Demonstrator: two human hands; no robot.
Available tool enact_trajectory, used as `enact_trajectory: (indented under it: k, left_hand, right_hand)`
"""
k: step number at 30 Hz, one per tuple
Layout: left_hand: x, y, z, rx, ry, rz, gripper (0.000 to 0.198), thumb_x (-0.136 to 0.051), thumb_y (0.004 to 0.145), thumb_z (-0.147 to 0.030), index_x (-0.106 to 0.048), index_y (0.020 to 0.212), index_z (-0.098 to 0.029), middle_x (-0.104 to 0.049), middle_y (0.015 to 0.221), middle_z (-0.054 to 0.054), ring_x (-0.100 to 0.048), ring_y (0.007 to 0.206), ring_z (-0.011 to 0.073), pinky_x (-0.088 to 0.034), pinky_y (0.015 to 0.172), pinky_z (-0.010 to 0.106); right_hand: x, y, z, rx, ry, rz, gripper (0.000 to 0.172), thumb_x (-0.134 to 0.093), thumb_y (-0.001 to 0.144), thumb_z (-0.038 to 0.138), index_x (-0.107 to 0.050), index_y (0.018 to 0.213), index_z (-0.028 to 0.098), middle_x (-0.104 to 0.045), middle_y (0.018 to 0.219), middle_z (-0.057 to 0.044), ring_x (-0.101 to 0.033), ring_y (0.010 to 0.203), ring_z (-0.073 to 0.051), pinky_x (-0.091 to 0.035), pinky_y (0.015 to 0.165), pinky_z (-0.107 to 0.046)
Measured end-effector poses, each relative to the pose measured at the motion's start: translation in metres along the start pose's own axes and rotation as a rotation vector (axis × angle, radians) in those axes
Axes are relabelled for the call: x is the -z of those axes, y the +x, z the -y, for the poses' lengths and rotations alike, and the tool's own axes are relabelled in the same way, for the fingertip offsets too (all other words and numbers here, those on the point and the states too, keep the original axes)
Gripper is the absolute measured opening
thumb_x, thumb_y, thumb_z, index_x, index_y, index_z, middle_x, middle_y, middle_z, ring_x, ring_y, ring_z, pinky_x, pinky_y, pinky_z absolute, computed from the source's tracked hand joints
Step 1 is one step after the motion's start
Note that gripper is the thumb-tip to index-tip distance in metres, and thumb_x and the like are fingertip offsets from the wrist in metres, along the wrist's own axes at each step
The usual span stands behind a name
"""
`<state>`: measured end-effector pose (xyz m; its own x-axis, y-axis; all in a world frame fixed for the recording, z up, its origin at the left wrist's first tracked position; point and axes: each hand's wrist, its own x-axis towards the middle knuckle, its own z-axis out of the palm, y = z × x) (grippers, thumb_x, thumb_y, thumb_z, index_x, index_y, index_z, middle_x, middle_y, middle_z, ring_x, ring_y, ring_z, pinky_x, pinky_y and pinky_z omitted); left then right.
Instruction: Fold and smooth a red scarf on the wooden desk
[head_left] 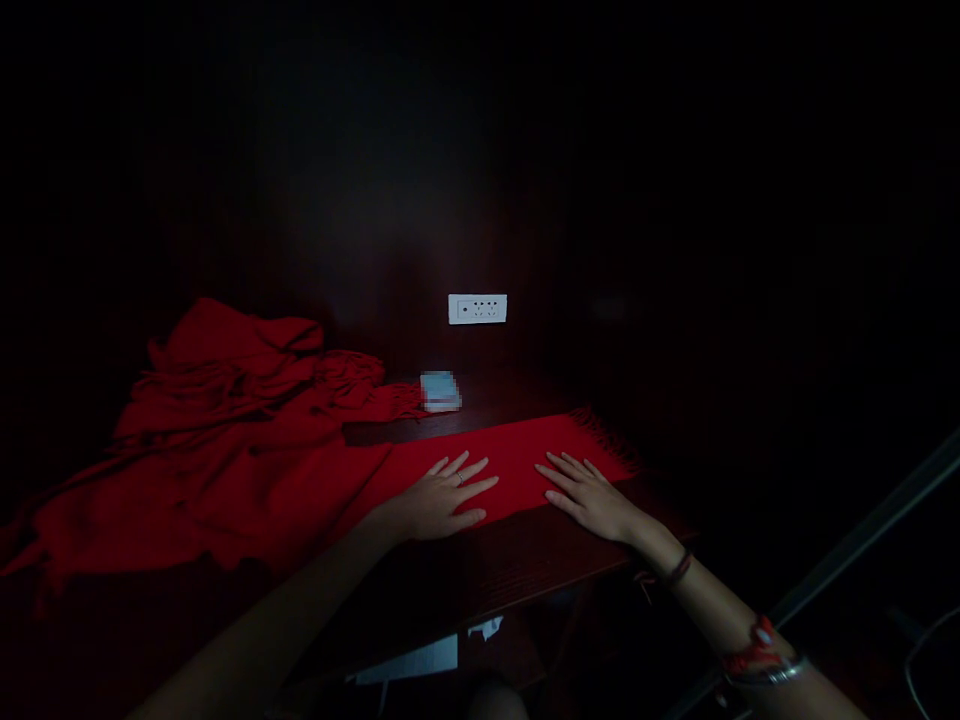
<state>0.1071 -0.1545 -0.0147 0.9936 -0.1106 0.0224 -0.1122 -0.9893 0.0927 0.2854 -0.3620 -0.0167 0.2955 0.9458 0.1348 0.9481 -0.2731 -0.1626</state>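
A red fringed scarf lies spread along a dark wooden desk, its tasselled end toward the right. My left hand rests flat on it near the front edge, fingers spread, a ring on one finger. Farther right, my right hand also lies on the scarf with fingers apart, close to the fringe. Toward the left the cloth runs into a rumpled heap of red fabric with more fringe; whether it is all one piece I cannot tell.
A white wall socket sits on the dark back panel. Below it, a small pale blurred item lies by the heap's fringe. Under the desk's front edge are a pale flat sheet and a crumpled white scrap. The surroundings are very dark.
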Motion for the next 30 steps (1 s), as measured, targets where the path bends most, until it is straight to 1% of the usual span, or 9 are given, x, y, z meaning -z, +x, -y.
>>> enact_trajectory:
  k: [4, 8, 11, 13, 15, 20, 25, 28, 30]
  left_hand:
    - [0.0, 0.0, 0.0, 0.019, -0.034, 0.02, 0.052, -0.02, 0.08, -0.054, -0.011, 0.127, -0.035, -0.008, 0.136, -0.002, -0.003, 0.122, 0.0258, -0.008, 0.096, 0.045]
    - [0.007, 0.006, 0.004, 0.065, -0.122, 0.02, 0.055, -0.024, 0.078, -0.056, -0.018, 0.127, -0.032, -0.017, 0.134, 0.0, -0.014, 0.121, 0.0225, -0.015, 0.096, 0.039]
    - [0.014, 0.02, 0.016, 0.181, -0.166, -0.088, 0.051, -0.02, 0.082, -0.05, -0.028, 0.124, -0.023, -0.027, 0.129, 0.005, -0.026, 0.116, 0.0167, -0.022, 0.095, 0.03]
    - [0.014, 0.031, 0.025, 0.252, -0.113, -0.201, 0.049, -0.019, 0.083, -0.046, -0.031, 0.123, -0.02, -0.027, 0.129, 0.007, -0.025, 0.116, 0.0162, -0.021, 0.095, 0.03]
    - [0.008, 0.037, 0.033, 0.291, -0.048, -0.234, 0.05, -0.021, 0.082, -0.047, -0.03, 0.124, -0.021, -0.023, 0.131, 0.007, -0.02, 0.119, 0.0182, -0.018, 0.096, 0.033]
    - [-0.009, 0.038, 0.041, 0.352, 0.008, -0.07, 0.054, -0.018, 0.08, -0.053, -0.023, 0.126, -0.026, -0.016, 0.134, 0.005, -0.012, 0.122, 0.0209, -0.012, 0.097, 0.039]
    - [-0.005, 0.036, 0.037, 0.37, 0.024, -0.027, 0.053, -0.016, 0.081, -0.052, -0.019, 0.127, -0.026, -0.012, 0.135, 0.005, -0.009, 0.122, 0.0204, -0.011, 0.097, 0.039]
    - [-0.002, 0.036, 0.036, 0.353, 0.034, -0.025, 0.053, -0.018, 0.081, -0.05, -0.019, 0.128, -0.024, -0.013, 0.134, 0.007, -0.01, 0.122, 0.0206, -0.012, 0.097, 0.039]
    - [-0.003, 0.037, 0.036, 0.348, 0.036, -0.038, 0.053, -0.019, 0.081, -0.049, -0.021, 0.127, -0.023, -0.015, 0.134, 0.007, -0.011, 0.122, 0.021, -0.012, 0.096, 0.04]
  right_hand:
    - [0.002, 0.001, -0.007, -0.071, -0.027, 0.144, 0.053, -0.015, 0.078, 0.056, -0.02, 0.126, 0.033, -0.016, 0.134, 0.0, -0.011, 0.122, -0.022, -0.011, 0.097, -0.046]
    - [0.012, 0.011, 0.004, -0.167, -0.064, 0.12, 0.058, -0.011, 0.076, 0.059, -0.019, 0.127, 0.032, -0.013, 0.135, -0.001, -0.008, 0.122, -0.024, -0.007, 0.095, -0.049]
    - [0.015, 0.031, 0.018, -0.172, -0.066, 0.068, 0.06, -0.011, 0.075, 0.061, -0.017, 0.127, 0.033, -0.01, 0.136, 0.0, -0.004, 0.122, -0.025, -0.005, 0.094, -0.052]
    - [0.012, 0.045, 0.025, -0.143, -0.046, 0.084, 0.061, -0.011, 0.074, 0.062, -0.015, 0.128, 0.032, -0.008, 0.136, 0.0, -0.003, 0.122, -0.025, -0.005, 0.094, -0.052]
    - [0.007, 0.055, 0.026, -0.132, -0.033, 0.129, 0.063, -0.011, 0.074, 0.062, -0.014, 0.128, 0.03, -0.009, 0.136, -0.002, -0.003, 0.122, -0.025, -0.005, 0.094, -0.052]
    - [-0.003, 0.054, 0.001, -0.136, -0.039, 0.169, 0.06, -0.008, 0.075, 0.06, -0.014, 0.128, 0.031, -0.01, 0.135, 0.0, -0.006, 0.123, -0.022, -0.007, 0.095, -0.048]
    - [0.002, 0.044, -0.029, -0.235, -0.067, 0.164, 0.059, -0.01, 0.076, 0.059, -0.014, 0.128, 0.031, -0.009, 0.135, 0.001, -0.006, 0.123, -0.02, -0.007, 0.096, -0.046]
    - [0.007, 0.044, -0.027, -0.306, -0.077, 0.144, 0.06, -0.012, 0.077, 0.056, -0.016, 0.129, 0.026, -0.01, 0.136, -0.002, -0.006, 0.122, -0.022, -0.007, 0.096, -0.046]
    - [0.009, 0.046, -0.013, -0.27, -0.069, 0.096, 0.061, -0.013, 0.077, 0.057, -0.016, 0.129, 0.025, -0.01, 0.136, -0.003, -0.005, 0.122, -0.023, -0.008, 0.096, -0.047]
